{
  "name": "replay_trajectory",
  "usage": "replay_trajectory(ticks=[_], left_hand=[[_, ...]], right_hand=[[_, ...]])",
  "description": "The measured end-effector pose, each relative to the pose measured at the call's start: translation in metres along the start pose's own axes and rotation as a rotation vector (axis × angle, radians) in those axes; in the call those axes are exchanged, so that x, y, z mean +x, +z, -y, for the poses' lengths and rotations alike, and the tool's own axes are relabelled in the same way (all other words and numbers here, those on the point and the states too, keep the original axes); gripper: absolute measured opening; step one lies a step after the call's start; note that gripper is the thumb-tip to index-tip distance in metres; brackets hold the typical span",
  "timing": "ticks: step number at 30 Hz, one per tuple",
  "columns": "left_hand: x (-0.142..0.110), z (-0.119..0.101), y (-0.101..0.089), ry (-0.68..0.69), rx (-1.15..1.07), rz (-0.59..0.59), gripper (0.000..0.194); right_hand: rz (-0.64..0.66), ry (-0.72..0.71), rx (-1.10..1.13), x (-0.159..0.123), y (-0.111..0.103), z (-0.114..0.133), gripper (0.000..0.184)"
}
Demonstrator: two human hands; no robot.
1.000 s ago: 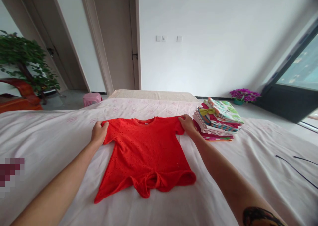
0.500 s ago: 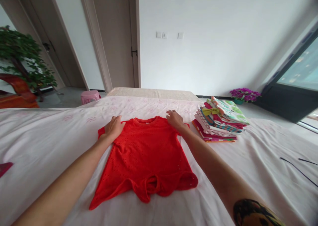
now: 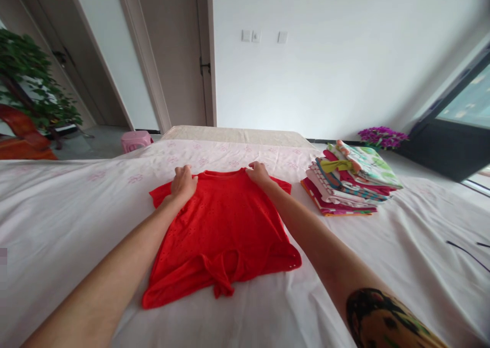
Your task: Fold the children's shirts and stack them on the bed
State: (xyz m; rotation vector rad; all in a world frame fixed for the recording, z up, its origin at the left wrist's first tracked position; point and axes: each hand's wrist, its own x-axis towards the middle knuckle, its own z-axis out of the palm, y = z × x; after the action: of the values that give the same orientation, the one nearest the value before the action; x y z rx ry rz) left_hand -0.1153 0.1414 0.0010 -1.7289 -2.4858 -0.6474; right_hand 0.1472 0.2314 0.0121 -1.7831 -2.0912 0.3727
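Observation:
A red short-sleeved T-shirt (image 3: 233, 215) lies spread on the bed, its collar away from me and a knot at its front hem. At the left shoulder, by the neckline, my left hand (image 3: 184, 182) pinches the fabric. My right hand (image 3: 258, 173) grips the opposite shoulder near the collar, fingers curled over the cloth. Both sleeves stick out beyond my hands, and the lower hem is rumpled. My fingertips are partly hidden behind the hands.
A stack of folded clothes (image 3: 346, 184) stands on the white sheet (image 3: 95, 210) to the right. Dark cords (image 3: 465, 253) lie at the far right. Beyond the bed are a pink stool (image 3: 136, 140), purple flowers (image 3: 383, 137) and a leafy plant (image 3: 30, 77).
Both hands have moved inward along the shoulders toward the collar. The shirt's sleeves now show outside them, and its hem has shifted slightly away from me. The camera view has tilted down a little.

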Motion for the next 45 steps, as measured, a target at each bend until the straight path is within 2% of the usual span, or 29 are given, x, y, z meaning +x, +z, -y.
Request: replay_trajectory(ticks=[3,5,7,9,11,15,18,21,23,26,28,30,33,36,39,41,43,45], left_hand=[[-0.024,-0.002,0.004,0.224,0.018,0.051,0.061],[-0.04,0.003,0.005,0.38,0.074,0.149,0.064],[-0.051,0.012,0.004,0.438,0.141,0.215,0.065],[-0.057,0.023,0.001,0.417,0.183,0.205,0.062],[-0.06,0.033,-0.005,0.389,0.186,0.153,0.058],[-0.08,0.037,-0.028,0.428,0.069,0.1,0.042],[-0.115,0.026,-0.057,0.519,-0.187,0.177,0.035],[-0.159,0.012,-0.086,0.62,-0.392,0.314,0.034],[-0.184,0.005,-0.098,0.731,-0.397,0.37,0.039],[-0.207,0.0,-0.102,0.874,-0.314,0.375,0.049],[-0.213,-0.003,-0.095,0.879,-0.296,0.363,0.046],[-0.215,-0.006,-0.085,0.828,-0.32,0.35,0.034],[-0.215,-0.011,-0.07,0.667,-0.39,0.291,0.015],[-0.212,-0.014,-0.062,0.426,-0.487,0.221,0.018],[-0.207,-0.013,-0.059,0.219,-0.58,0.186,0.031],[-0.204,-0.012,-0.056,0.159,-0.617,0.155,0.032],[-0.205,-0.011,-0.052,0.168,-0.605,0.114,0.027],[-0.21,-0.012,-0.048,0.241,-0.544,0.084,0.024]], right_hand=[[0.003,-0.171,-0.078,-0.027,0.008,0.004,0.054],[0.077,-0.352,-0.177,-0.047,0.012,0.001,0.059],[0.161,-0.468,-0.28,-0.061,0.012,-0.009,0.062],[0.174,-0.477,-0.361,-0.068,0.006,-0.023,0.061],[0.12,-0.432,-0.4,-0.073,-0.007,-0.036,0.056],[0.017,-0.362,-0.326,-0.1,-0.04,-0.046,0.044],[0.017,-0.419,-0.133,-0.143,-0.061,-0.038,0.038],[0.115,-0.665,0.04,-0.194,-0.075,-0.022,0.04],[0.202,-0.841,0.088,-0.222,-0.08,-0.013,0.048],[0.283,-0.976,0.068,-0.249,-0.079,-0.003,0.057],[0.294,-0.999,0.013,-0.256,-0.072,0.002,0.056],[0.277,-1.0,-0.055,-0.259,-0.062,0.007,0.049],[0.201,-0.954,-0.154,-0.261,-0.047,0.015,0.028],[0.131,-0.865,-0.125,-0.262,-0.038,0.019,0.014],[0.093,-0.699,0.175,-0.258,-0.031,0.015,0.017],[0.088,-0.536,0.457,-0.254,-0.027,0.011,0.02],[0.099,-0.356,0.764,-0.249,-0.021,0.006,0.024],[0.087,-0.189,1.049,-0.247,-0.017,0.003,0.028]])
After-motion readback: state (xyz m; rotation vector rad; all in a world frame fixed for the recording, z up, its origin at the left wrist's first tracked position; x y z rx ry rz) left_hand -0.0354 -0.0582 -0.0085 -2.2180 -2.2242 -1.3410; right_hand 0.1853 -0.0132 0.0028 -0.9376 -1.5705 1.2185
